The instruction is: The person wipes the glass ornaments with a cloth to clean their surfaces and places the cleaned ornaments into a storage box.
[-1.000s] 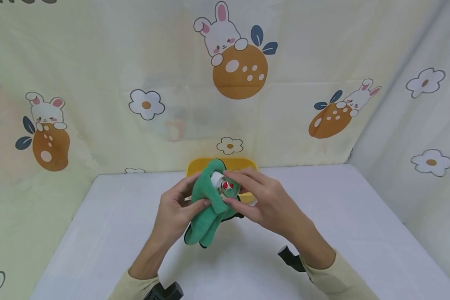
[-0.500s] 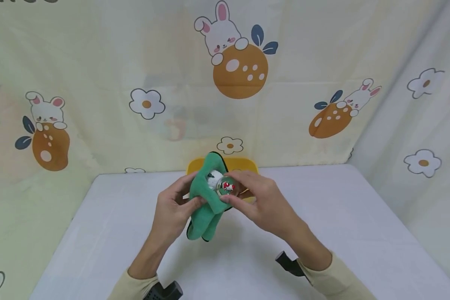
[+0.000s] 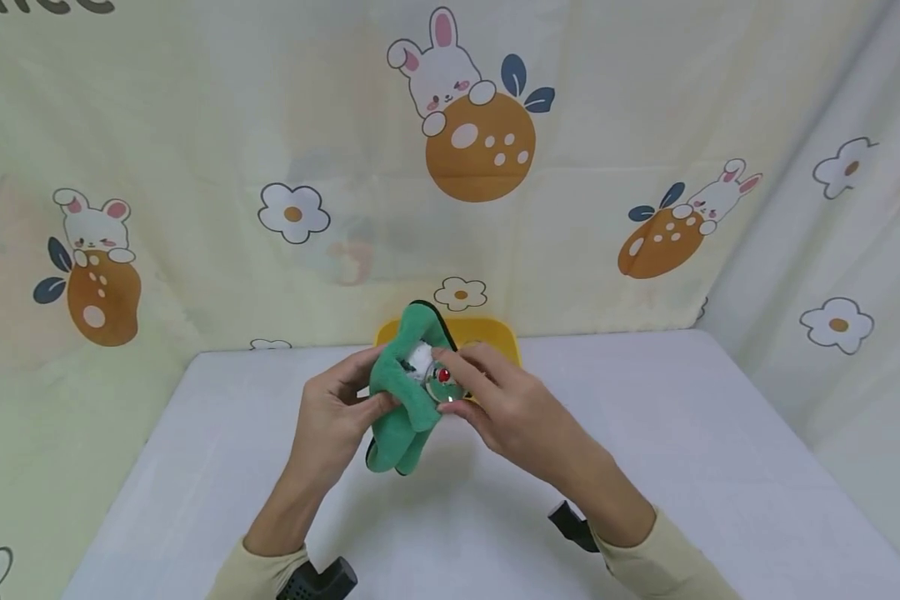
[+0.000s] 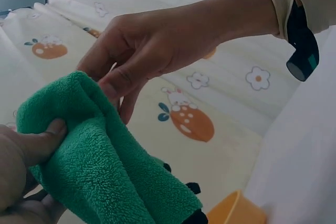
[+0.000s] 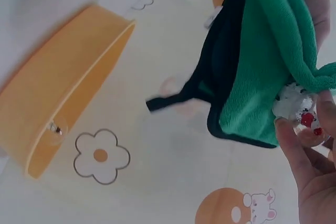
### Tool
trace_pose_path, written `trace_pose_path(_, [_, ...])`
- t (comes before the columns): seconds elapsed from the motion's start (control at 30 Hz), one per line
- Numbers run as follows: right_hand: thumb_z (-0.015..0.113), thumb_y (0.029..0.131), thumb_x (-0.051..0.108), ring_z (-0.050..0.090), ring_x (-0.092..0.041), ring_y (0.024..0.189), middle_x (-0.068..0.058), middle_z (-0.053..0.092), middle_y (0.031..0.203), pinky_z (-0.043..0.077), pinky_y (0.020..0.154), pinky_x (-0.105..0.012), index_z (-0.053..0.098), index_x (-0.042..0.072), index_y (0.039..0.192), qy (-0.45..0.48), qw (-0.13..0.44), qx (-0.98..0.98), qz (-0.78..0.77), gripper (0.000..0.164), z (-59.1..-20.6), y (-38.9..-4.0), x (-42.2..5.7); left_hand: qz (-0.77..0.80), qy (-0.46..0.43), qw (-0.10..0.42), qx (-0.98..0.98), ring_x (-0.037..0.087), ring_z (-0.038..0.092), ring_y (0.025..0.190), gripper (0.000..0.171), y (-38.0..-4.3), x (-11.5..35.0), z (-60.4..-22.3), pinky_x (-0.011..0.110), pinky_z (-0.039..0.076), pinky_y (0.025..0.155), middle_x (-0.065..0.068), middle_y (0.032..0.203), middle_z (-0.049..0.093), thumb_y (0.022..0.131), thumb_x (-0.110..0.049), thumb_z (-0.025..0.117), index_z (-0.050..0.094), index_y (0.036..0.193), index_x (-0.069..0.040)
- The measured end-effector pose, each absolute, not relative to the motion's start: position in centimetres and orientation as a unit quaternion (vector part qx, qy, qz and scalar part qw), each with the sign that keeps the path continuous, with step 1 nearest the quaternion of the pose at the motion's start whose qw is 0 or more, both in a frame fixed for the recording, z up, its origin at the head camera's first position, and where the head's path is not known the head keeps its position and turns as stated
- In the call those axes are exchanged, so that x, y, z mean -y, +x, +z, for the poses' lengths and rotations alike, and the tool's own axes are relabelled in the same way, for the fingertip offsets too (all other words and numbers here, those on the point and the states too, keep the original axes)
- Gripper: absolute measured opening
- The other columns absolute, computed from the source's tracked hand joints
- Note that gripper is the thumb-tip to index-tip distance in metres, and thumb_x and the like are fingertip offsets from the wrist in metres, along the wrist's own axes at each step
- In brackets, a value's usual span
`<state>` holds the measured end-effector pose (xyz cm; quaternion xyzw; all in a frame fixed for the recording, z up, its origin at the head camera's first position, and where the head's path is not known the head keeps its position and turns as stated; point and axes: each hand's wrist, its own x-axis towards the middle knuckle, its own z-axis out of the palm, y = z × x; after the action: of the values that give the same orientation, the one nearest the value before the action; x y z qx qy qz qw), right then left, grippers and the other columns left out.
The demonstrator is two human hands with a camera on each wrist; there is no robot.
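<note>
My left hand [image 3: 333, 417] grips a folded green cloth [image 3: 399, 442] with dark edging, its thumb pressing on the near side. Against the cloth sits a small snow globe [image 3: 446, 385] with a fluffy white base and red-and-white figures inside the clear ball. Fingertips and thumb of my right hand [image 3: 521, 408] pinch the ball from the right. In the right wrist view, the white base [image 5: 287, 102] of the globe lies against the cloth [image 5: 262, 72]. The left wrist view shows the cloth [image 4: 94, 150] draped over the globe, hiding it.
Behind the hands, a yellow bin [image 3: 498, 333] stands at the back of the white table [image 3: 607, 400]. Inside it, a small clear ball [image 5: 56, 131] shows in the right wrist view. A curtain [image 3: 210, 125] printed with rabbits and flowers hangs behind.
Both hands have shifted slightly left with the cloth and globe. The globe has turned within the cloth, and the right fingers now cover more of the ball.
</note>
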<state>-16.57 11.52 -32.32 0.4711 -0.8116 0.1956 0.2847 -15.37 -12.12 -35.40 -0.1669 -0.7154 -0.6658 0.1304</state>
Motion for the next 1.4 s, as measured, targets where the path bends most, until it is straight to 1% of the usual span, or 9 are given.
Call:
trace_pose_path(0.13, [0.083,0.084,0.012,0.061,-0.022,0.108,-0.013,0.057,0.125,0.059,0.090,-0.027,0.056,0.009,0.142,0.486,0.307,0.807,0.136,0.064,-32.2,-16.6,-11.6,-0.660,-0.153,0.112,0.727,0.023,0.069,0.106,0.047,-15.5,12.3,-35.6,0.034,0.062,0.085,0.006,0.120,0.072,0.087,-0.003,0.079,0.067,0.132,-0.011])
trace_pose_path(0.23, [0.082,0.084,0.006,0.058,-0.025,0.115,-0.014,0.056,0.130,0.060,0.088,-0.029,0.055,0.014,0.145,0.505,0.309,0.800,0.098,0.068,-32.1,-16.7,-12.0,-0.655,-0.149,0.093,0.735,0.023,0.068,0.108,0.048,-15.6,12.6,-35.7,0.033,0.061,0.087,0.005,0.121,0.072,0.087,-0.006,0.080,0.067,0.133,-0.013])
trace_pose_path(0.37, [0.080,0.084,-0.001,0.055,-0.025,0.118,-0.013,0.055,0.135,0.061,0.083,-0.028,0.052,0.015,0.148,0.529,0.295,0.791,0.081,0.072,-31.9,-16.8,-12.4,-0.655,-0.149,0.075,0.737,0.024,0.066,0.111,0.048,-15.6,13.1,-35.6,0.032,0.060,0.087,0.004,0.121,0.072,0.088,-0.007,0.079,0.067,0.133,-0.016])
trace_pose_path(0.53, [0.079,0.085,-0.001,0.053,-0.023,0.123,-0.010,0.050,0.143,0.059,0.088,-0.027,0.045,0.013,0.153,0.542,0.269,0.789,0.105,0.078,-31.8,-16.8,-12.6,-0.661,-0.153,0.063,0.732,0.025,0.066,0.112,0.048,-15.5,13.3,-35.4,0.033,0.060,0.088,0.004,0.123,0.071,0.089,-0.006,0.078,0.065,0.134,-0.016])
trace_pose_path(0.67, [0.081,0.084,0.001,0.052,-0.022,0.120,-0.007,0.049,0.149,0.059,0.087,-0.025,0.040,0.010,0.156,0.560,0.282,0.775,0.078,0.083,-31.8,-17.0,-12.8,-0.665,-0.146,0.051,0.730,0.025,0.066,0.112,0.049,-15.6,13.2,-35.5,0.032,0.060,0.089,0.004,0.125,0.070,0.090,-0.005,0.077,0.064,0.136,-0.016])
trace_pose_path(0.8, [0.083,0.081,0.001,0.053,-0.020,0.121,-0.003,0.049,0.153,0.059,0.089,-0.025,0.041,0.011,0.155,0.582,0.278,0.759,0.092,0.086,-31.7,-17.4,-13.3,-0.672,-0.139,0.036,0.727,0.026,0.067,0.112,0.050,-15.6,13.1,-35.5,0.032,0.060,0.090,0.006,0.129,0.068,0.090,-0.004,0.076,0.063,0.136,-0.015])
trace_pose_path(1.07, [0.084,0.080,0.003,0.057,-0.018,0.127,-0.002,0.047,0.156,0.056,0.097,-0.029,0.044,0.010,0.154,0.593,0.273,0.752,0.095,0.084,-31.7,-17.9,-14.0,-0.677,-0.133,0.017,0.723,0.028,0.068,0.112,0.049,-15.7,12.9,-35.4,0.033,0.060,0.089,0.008,0.130,0.068,0.090,-0.005,0.076,0.063,0.136,-0.014])
trace_pose_path(1.23, [0.085,0.080,0.009,0.058,-0.020,0.129,-0.005,0.053,0.150,0.054,0.100,-0.030,0.049,0.007,0.149,0.574,0.299,0.757,0.090,0.078,-32.0,-17.9,-13.6,-0.662,-0.155,0.037,0.733,0.027,0.065,0.112,0.049,-15.9,12.7,-35.6,0.034,0.061,0.087,0.006,0.127,0.069,0.090,-0.004,0.075,0.063,0.137,-0.016])
trace_pose_path(1.4, [0.085,0.082,0.015,0.061,-0.020,0.125,-0.008,0.061,0.139,0.054,0.098,-0.029,0.057,0.005,0.142,0.551,0.316,0.765,0.109,0.067,-32.1,-17.8,-13.0,-0.660,-0.170,0.043,0.730,0.028,0.065,0.111,0.051,-15.9,12.5,-35.6,0.035,0.062,0.084,0.007,0.126,0.068,0.091,-0.002,0.074,0.063,0.139,-0.017])
